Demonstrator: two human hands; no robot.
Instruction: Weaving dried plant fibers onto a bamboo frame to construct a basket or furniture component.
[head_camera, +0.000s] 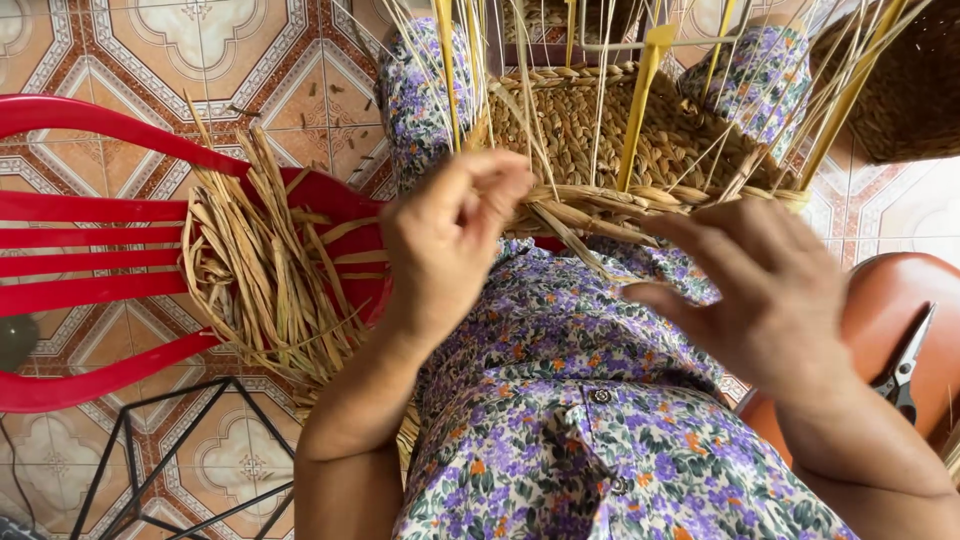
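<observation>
A half-woven straw basket (620, 140) rests on the person's lap, its loose upright strands rising toward the camera. The left hand (450, 240) pinches a strand at the basket's rim, fingers (500, 185) closed on it. The right hand (770, 290) lies spread against the rim beside it. A bundle of dried straw (265, 275) lies on a red plastic chair (90, 260). Scissors (905, 365) rest on a brown stool (890, 300).

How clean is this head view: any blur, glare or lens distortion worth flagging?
Head view: the left hand is slightly motion-smeared at its fingertips, the right hand less so; the woven basket and the straw bundle read sharp; daylight is soft and even, with pale washout on the floor tiles at right; the red chair bows as through a wide lens.
</observation>
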